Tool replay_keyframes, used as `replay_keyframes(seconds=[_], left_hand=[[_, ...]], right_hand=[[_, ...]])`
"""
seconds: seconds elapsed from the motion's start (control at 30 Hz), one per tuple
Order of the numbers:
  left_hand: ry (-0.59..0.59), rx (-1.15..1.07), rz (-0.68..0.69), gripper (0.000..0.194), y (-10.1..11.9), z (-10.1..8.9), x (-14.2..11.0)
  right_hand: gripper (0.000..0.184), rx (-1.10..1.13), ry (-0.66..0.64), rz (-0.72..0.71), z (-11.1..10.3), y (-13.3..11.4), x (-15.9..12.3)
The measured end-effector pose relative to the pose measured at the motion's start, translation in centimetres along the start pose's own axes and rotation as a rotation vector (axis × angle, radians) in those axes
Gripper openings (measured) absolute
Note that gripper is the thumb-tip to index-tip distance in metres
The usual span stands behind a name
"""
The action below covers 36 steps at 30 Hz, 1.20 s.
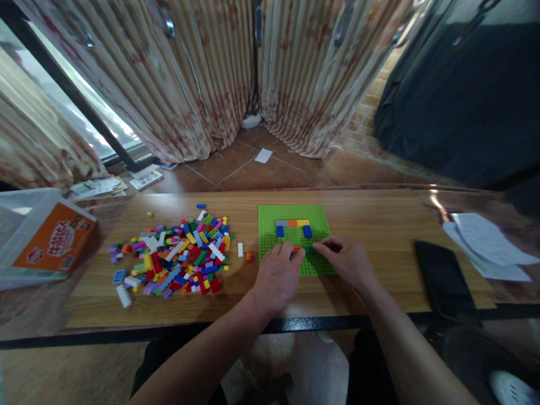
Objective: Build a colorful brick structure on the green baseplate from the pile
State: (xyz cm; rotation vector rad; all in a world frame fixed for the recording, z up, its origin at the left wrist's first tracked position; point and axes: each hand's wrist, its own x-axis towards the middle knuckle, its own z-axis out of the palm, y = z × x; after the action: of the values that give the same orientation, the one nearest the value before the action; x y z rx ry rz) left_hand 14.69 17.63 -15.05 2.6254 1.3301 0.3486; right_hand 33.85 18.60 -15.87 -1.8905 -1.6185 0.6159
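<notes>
A green baseplate lies on the wooden table in front of me. Toy bricks on it form a row of grey, orange and yellow pieces, with a blue brick at the left end and another blue brick at the right. My left hand rests over the plate's near left part, its fingers closed at a small orange brick. From the right, my right hand pinches a dark green brick beside the orange one. My left fingers partly cover the bricks there.
Left of the plate spreads a pile of loose coloured bricks; a white brick and an orange brick lie between. A clear plastic box stands far left. A black phone-like slab and papers lie right.
</notes>
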Motion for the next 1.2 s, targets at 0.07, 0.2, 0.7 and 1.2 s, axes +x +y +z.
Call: replay_keyframes(seconds=[0.07,0.2,0.7,1.2], left_hand=[[-0.014,0.007,-0.007,0.035,0.1,0.0,0.1],[-0.045,0.014,-0.012,0.034,0.2,-0.2,0.2],[-0.052,0.183,0.070,0.022,1.7,0.6,1.1],[0.127,-0.128,0.073,0.040,-0.8,1.5,-0.3]], right_hand=[[0.033,-0.025,-0.016,0.005,0.2,-0.1,0.1],[0.030,-0.003,-0.041,0.005,0.2,-0.1,0.4],[0.021,-0.075,-0.113,0.044,-0.3,-1.1,1.4],[0.027,0.033,-0.119,0.086,-0.1,0.0,1.6]])
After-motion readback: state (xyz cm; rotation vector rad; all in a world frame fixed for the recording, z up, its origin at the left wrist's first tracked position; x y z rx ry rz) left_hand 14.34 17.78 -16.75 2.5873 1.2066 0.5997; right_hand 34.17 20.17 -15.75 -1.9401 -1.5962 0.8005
